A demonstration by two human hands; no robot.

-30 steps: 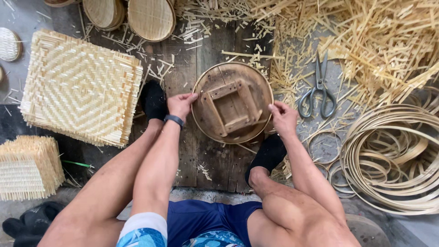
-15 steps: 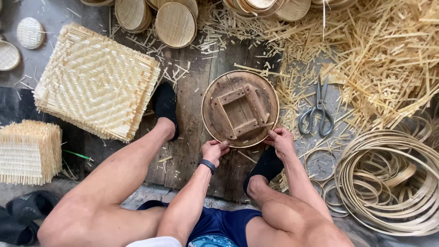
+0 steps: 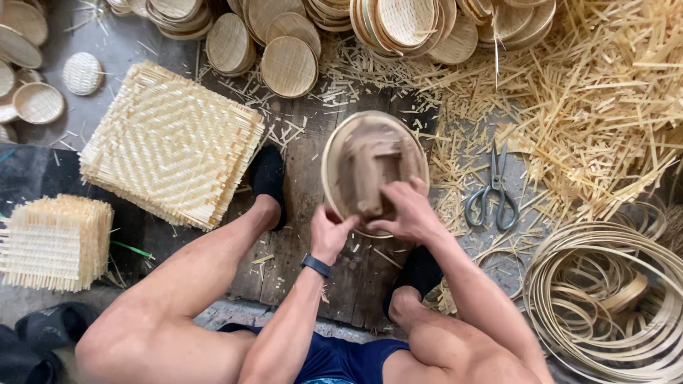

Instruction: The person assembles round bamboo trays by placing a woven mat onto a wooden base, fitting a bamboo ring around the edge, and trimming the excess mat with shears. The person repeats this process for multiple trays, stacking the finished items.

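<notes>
Both hands are gripping the round wooden mould (image 3: 370,171), left hand (image 3: 329,231) closed on its rim, right hand (image 3: 405,213) seemingly pressing on top (blurred), so the bamboo hoop (image 3: 329,153) risks slipping off.

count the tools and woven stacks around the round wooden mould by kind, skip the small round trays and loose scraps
Round wooden mould, held by the left hand and right hand: 1
Scissors: 1
Stacks of square woven mats: 2
Bundle of coiled bamboo strips: 1
Total: 5
</notes>
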